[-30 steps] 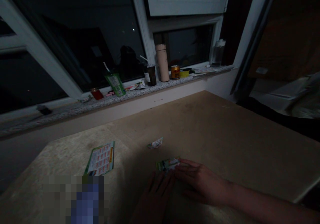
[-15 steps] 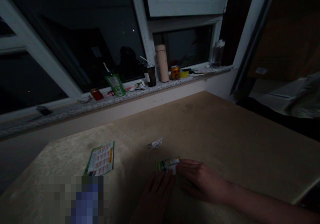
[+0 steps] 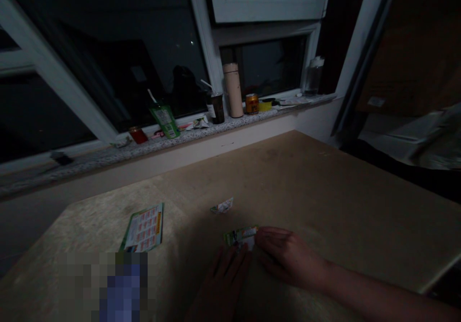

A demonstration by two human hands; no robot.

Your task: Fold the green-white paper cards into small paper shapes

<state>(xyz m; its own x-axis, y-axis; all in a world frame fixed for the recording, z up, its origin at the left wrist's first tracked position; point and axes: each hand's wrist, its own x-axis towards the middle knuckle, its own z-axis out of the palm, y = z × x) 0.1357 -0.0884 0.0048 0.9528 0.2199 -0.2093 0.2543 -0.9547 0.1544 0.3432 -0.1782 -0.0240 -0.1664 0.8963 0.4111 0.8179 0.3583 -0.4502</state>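
Note:
A small green and white printed paper (image 3: 240, 235) lies on the tabletop, apparently folded. My left hand (image 3: 226, 274) rests flat, fingers stretched out, with its fingertips on the paper's near edge. At the right end of the paper, my right hand (image 3: 283, 252) has its fingers together on the edge; its thumb is hidden. A little beyond the hands lies a small folded printed piece of paper (image 3: 222, 207). To the left is a larger printed sheet (image 3: 144, 227) with a green border and rows of orange print.
The tan table (image 3: 324, 192) reaches to the window wall. On the granite sill (image 3: 194, 132) stand a red jar (image 3: 138, 135), a green drink pouch (image 3: 165, 121), a dark cup (image 3: 216, 108), a pink flask (image 3: 234, 91), a gold can (image 3: 252, 104) and a clear bottle (image 3: 314, 77).
Both hands stay at the paper; my right hand's fingers look slightly more curled at its right end. The whole view has shifted very slightly.

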